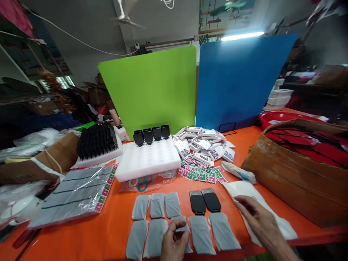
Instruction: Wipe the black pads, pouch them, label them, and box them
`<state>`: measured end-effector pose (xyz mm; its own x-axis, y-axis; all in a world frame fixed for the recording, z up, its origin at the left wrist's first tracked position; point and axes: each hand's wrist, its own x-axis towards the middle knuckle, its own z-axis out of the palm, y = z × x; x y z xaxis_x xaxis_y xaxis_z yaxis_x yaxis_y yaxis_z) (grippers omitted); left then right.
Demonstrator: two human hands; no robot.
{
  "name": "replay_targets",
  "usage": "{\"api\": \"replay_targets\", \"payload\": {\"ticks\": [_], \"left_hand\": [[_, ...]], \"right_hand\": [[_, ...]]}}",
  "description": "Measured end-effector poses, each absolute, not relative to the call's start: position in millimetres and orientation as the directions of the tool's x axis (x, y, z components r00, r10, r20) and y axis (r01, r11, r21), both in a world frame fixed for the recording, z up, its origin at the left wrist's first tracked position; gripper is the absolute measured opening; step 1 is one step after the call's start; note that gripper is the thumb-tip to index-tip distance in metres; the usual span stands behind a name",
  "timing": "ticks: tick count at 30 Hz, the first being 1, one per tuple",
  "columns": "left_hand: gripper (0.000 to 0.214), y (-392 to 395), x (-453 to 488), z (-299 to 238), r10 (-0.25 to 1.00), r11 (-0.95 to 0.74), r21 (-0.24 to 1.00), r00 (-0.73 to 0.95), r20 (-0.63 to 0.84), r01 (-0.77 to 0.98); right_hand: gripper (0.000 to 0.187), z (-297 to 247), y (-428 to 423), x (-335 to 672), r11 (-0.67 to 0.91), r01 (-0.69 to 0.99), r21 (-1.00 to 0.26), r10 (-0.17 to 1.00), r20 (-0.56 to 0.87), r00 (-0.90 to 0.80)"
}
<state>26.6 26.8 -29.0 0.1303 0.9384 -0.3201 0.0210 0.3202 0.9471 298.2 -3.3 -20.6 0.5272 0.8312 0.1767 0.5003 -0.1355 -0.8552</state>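
Note:
My left hand (pixel 175 241) is at the near edge of the orange table, its fingers curled at a grey pouch (pixel 188 244) that it partly covers. Beside it, more flat grey pouches (pixel 201 235) lie in two rows. Two black oval-cornered pieces with glossy tops (pixel 197 203) rest above the right-hand pouches. My right hand (pixel 257 217) is over a white sheet-like bag (pixel 280 221), fingers stretched out and loosely bent, with nothing visible in them. Whether its fingertips touch the bag is unclear.
A white foam block (pixel 149 159) carries several black pieces (pixel 148 136). Behind lie a heap of small white boxes (pixel 205 141) and pink-green cards (pixel 194 172). A cardboard box (pixel 296 177) stands right; a stack of grey bags (pixel 73 192) lies left. Green (pixel 154 90) and blue (pixel 239 83) boards stand behind.

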Motion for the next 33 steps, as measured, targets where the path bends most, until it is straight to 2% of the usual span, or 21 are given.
{"api": "replay_targets", "payload": {"ticks": [3, 7, 11, 14, 18, 22, 28, 31, 33], "left_hand": [[0.046, 26.4, 40.5, -21.7, 0.909, 0.341, 0.937, 0.229, -0.348, 0.073], [0.041, 24.8, 59.1, -7.0, 0.887, 0.289, 0.939, 0.317, -0.335, 0.184], [0.044, 22.3, 72.4, -5.7, 0.852, 0.301, 0.930, 0.379, -0.362, 0.210], [0.049, 21.4, 77.5, -12.7, 0.846, 0.325, 0.928, 0.381, -0.372, 0.184], [0.050, 21.6, 80.8, -16.2, 0.850, 0.326, 0.931, 0.379, -0.366, 0.167], [0.051, 23.3, 81.5, -9.2, 0.833, 0.339, 0.923, 0.399, -0.384, 0.181], [0.052, 27.0, 77.5, 0.0, 0.856, 0.307, 0.934, 0.376, -0.355, 0.183], [0.051, 27.5, 74.0, -0.8, 0.850, 0.297, 0.937, 0.396, -0.347, 0.183], [0.051, 27.5, 72.1, -2.2, 0.842, 0.306, 0.934, 0.407, -0.355, 0.183]], "right_hand": [[0.037, -19.2, -30.3, 345.4, -0.295, 0.491, -0.820, 0.728, 0.140, 0.671], [0.034, -12.9, -47.3, 368.4, -0.323, 0.547, -0.772, 0.683, 0.210, 0.700], [0.031, -15.8, -45.8, 368.1, -0.263, 0.650, -0.713, 0.733, 0.291, 0.615], [0.027, -21.9, -37.6, 366.2, -0.241, 0.759, -0.604, 0.792, 0.330, 0.514], [0.022, -29.8, -21.0, 363.1, -0.315, 0.835, -0.451, 0.837, 0.283, 0.468], [0.019, -36.5, -5.7, 357.9, -0.279, 0.868, -0.412, 0.883, 0.247, 0.400], [0.020, -47.5, 8.5, 354.5, -0.408, 0.878, -0.251, 0.839, 0.275, 0.469], [0.007, -54.0, 13.1, 356.3, -0.400, 0.869, -0.290, 0.824, 0.303, 0.480], [0.008, -58.3, 15.3, 358.4, -0.385, 0.853, -0.351, 0.806, 0.322, 0.496]]}}
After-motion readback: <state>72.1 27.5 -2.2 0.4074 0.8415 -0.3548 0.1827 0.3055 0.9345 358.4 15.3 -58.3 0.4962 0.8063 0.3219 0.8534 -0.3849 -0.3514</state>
